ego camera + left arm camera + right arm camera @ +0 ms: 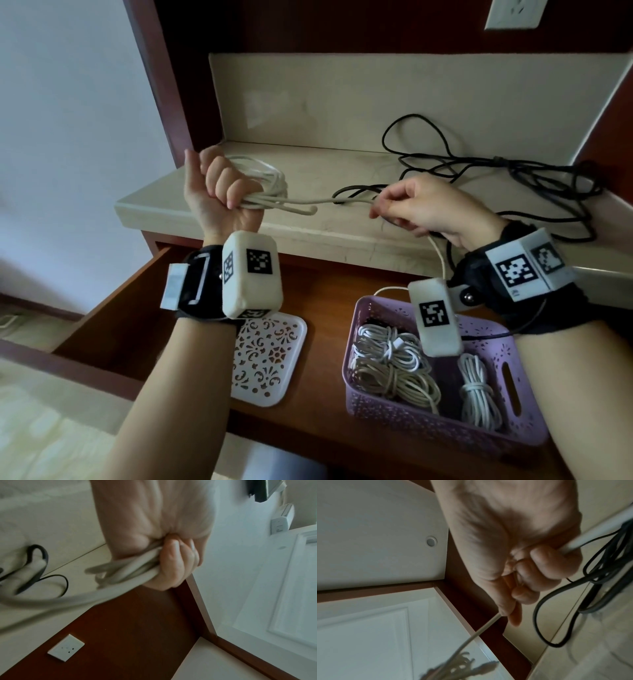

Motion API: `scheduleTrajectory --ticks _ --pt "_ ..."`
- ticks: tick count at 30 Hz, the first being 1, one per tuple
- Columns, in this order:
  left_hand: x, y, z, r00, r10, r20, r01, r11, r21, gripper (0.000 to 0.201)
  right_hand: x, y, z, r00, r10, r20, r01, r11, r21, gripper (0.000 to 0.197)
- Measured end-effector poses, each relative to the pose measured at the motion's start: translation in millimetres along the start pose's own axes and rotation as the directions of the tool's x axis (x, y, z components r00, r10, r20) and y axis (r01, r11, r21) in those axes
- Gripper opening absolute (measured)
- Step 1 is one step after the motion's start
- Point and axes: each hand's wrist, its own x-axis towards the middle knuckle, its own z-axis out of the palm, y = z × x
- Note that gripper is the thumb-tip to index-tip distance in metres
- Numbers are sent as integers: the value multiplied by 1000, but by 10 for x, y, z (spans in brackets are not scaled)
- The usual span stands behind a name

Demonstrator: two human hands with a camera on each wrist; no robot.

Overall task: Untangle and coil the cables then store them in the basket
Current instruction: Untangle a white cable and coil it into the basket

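Left hand (pixel 222 192) is fisted around a bundle of loops of the white cable (pixel 270 178), held up over the front-left of the stone shelf (pixel 308 161). Right hand (pixel 428 209) pinches the free run of the same cable between thumb and fingertips, other fingers curled around it; the tail drops from under the palm toward the purple basket (pixel 370 407) in the open drawer (pixel 113 325). The key relation: the taut stretch runs roughly level, left to right between the two hands, so the next wrap likely means the right hand carrying its length leftward to the coil in the left fist. One short loop end sticks out of the fist toward the right hand, not touching it. The basket sits below and just under the right wrist, nearer that hand, with three white coiled bundles (pixel 387 346) already in it. The black cable (pixel 513 171) lies tangled on the shelf behind the right hand, untouched by either hand as far as can be seen. A white perforated lid (pixel 267 359) lies beside the basket. The wrist modules hide part of the basket and the cable tail; both wrist views are blurred, and the cable's plug ends are not visible.
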Motion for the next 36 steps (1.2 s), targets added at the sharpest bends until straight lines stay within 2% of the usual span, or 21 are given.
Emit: scheduleTrajectory --ticks 2,5,8,12,15,18,20,21,22,24,27,29,32,34,36 --pt "28 -55 53 992 -116 44 114 993 40 46 14 24 34 999 39 -13 -38 999 32 20" --pt "103 -126 175 952 -300 60 289 947 142 44 40 14 42 992 125 -36 -125 992 1 25" --pt "199 -144 372 915 -402 41 375 883 283 31 58 -65 11 982 184 -37 -184 983 -1 32" --pt "295 -166 695 851 -522 47 459 785 416 26 108 -248 -54 985 163 -49 -157 981 114 34" --pt "353 -210 882 768 -638 53 538 689 485 26 134 -451 -158 990 135 -43 -124 972 202 27" --pt "442 -238 949 632 -774 30 649 550 526 26 145 -634 -302 994 109 -5 -103 956 274 26" --pt "471 -286 932 568 -821 -66 669 413 618 27 162 -724 -382 996 86 15 -87 953 290 34" --pt "461 -324 913 559 -815 -152 648 315 694 27 173 -764 -403 996 78 32 -84 954 288 36" --pt "441 -363 903 560 -788 -257 622 194 759 29 175 -802 -414 996 75 53 -87 956 282 37" --pt "389 -426 893 589 -665 -459 581 -46 813 32 179 -860 -408 991 93 97 -117 954 277 36" --pt "354 -492 924 610 -524 -594 535 -280 797 33 156 -886 -414 986 105 130 -139 949 282 33" --pt "341 -529 968 629 -437 -643 484 -428 763 29 127 -881 -440 987 92 130 -125 951 283 30" --pt "313 -625 994 672 -284 -684 429 -604 672 24 68 -903 -471 994 49 99 -75 956 284 23" --pt "290 -703 946 731 -175 -660 357 -725 588 27 31 -931 -485 999 10 44 -23 955 296 23" --pt "285 -739 868 818 -95 -567 244 -836 492 24 -9 -954 -485 999 -42 -5 41 955 293 23"
